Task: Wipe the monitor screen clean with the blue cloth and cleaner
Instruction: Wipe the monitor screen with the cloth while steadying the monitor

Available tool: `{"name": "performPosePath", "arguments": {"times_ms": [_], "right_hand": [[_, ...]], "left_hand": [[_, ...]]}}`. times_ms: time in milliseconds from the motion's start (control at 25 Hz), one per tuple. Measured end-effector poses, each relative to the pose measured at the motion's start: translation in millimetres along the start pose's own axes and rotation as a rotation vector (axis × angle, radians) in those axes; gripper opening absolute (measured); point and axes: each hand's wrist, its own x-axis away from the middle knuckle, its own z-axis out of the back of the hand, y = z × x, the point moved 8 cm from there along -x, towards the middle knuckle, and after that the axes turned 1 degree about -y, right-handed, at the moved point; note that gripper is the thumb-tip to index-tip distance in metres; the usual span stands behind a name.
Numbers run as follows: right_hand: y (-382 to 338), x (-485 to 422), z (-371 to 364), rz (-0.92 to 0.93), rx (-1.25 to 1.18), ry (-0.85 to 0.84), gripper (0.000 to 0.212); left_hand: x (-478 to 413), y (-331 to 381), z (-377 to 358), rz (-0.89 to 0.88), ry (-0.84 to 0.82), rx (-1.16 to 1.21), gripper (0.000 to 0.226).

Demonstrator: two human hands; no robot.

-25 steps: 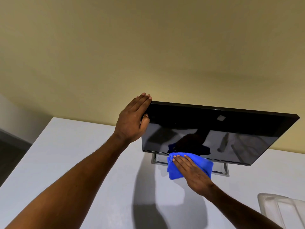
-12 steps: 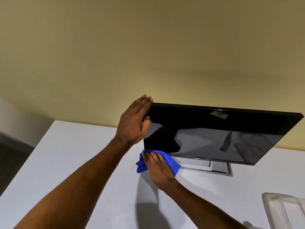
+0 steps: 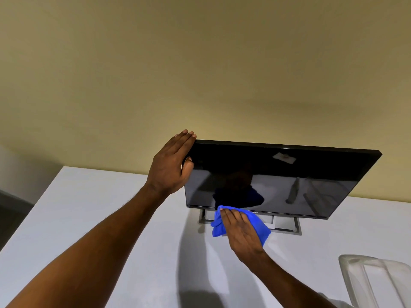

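A black monitor (image 3: 311, 174) stands on a grey stand (image 3: 287, 225) against the wall, its dark screen tilted down toward me. My left hand (image 3: 171, 165) grips the screen's upper left corner, fingers over the top edge and thumb on the front. My right hand (image 3: 241, 232) presses the blue cloth (image 3: 259, 225) flat against the monitor's bottom bezel, left of centre. The cloth hangs below the bezel over the stand. A cleaner bottle shows only as a faint reflection in the screen.
The monitor rests on a white table (image 3: 89, 218) whose left edge drops to a dark floor. A clear plastic container (image 3: 378, 283) sits at the bottom right corner. A yellow wall (image 3: 200, 74) rises behind.
My right hand slid the cloth left along the bottom bezel to the lower left corner, then came back right toward the centre. My left hand kept its hold on the corner.
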Motion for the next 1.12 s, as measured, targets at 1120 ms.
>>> {"name": "performPosePath", "arguments": {"times_ms": [1120], "right_hand": [[225,150,65,-1.102,-0.912,0.818,0.052]], "left_hand": [[-6,-2,-2,0.072,-0.004,-0.014,0.059]]}}
